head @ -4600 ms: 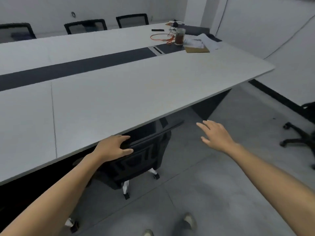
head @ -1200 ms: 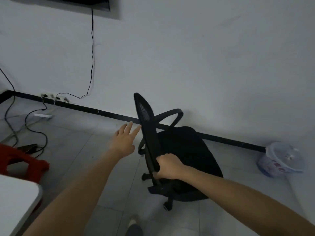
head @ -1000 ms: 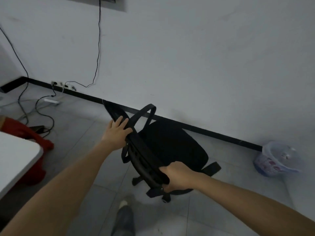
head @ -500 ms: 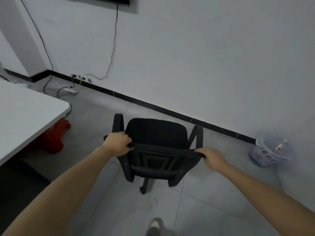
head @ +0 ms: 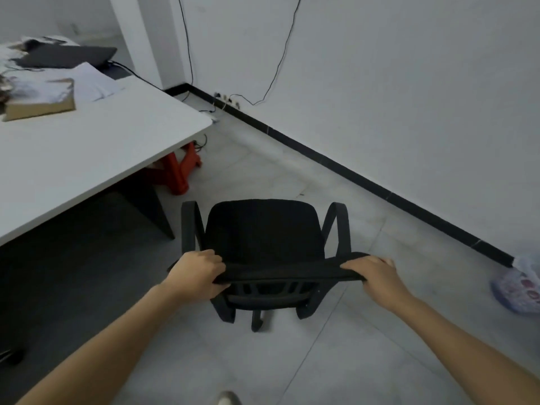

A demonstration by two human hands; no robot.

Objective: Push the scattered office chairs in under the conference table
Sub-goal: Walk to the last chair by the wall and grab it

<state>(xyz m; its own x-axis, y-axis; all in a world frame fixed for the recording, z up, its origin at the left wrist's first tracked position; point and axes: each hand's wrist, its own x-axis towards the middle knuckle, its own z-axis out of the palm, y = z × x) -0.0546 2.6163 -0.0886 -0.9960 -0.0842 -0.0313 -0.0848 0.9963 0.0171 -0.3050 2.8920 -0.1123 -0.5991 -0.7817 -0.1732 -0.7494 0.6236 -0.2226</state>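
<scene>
table (head: pixel 87 141): papers (head: pixel 93 83), brown pad (head: pixel 41 108) | floor (head: pixel 263 171): chair (head: pixel 263 229), red stool (head: pixel 178 171)

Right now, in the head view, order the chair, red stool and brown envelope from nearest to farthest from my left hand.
1. Chair: backrest gripped by the left hand.
2. Red stool: under the table corner, ahead.
3. Brown envelope: on the tabletop, far left.

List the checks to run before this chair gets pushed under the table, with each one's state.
1. Left hand grips the chair back: ok.
2. Right hand grips its other end: ok.
3. Chair turned toward the table: not ok; the table lies to its left.
4. Red stool under the table corner clear of the path: cannot tell.
5. Floor cables away from the chair: ok, they lie by the wall.
</scene>
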